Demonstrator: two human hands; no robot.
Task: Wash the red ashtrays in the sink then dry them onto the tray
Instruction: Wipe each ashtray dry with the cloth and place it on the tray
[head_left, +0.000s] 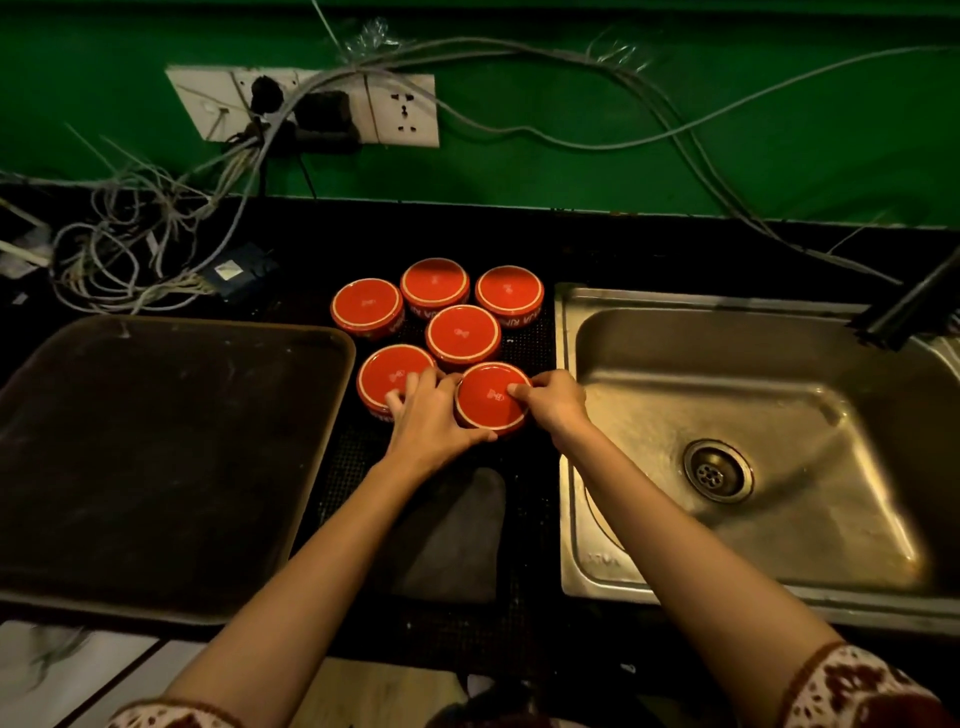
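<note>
Pickup step, looks like: left hand (431, 415) and right hand (553, 402) both grip nearest ashtray (488, 397); next, lift it into sink (675, 299).

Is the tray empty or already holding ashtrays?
Empty: the tray is bare; all six red ashtrays sit on the mat beside it.

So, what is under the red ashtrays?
A black dotted mat lies under the six ashtrays. They stand upside down, so their insides are hidden. The left hand and right hand cover parts of the two nearest.
</note>
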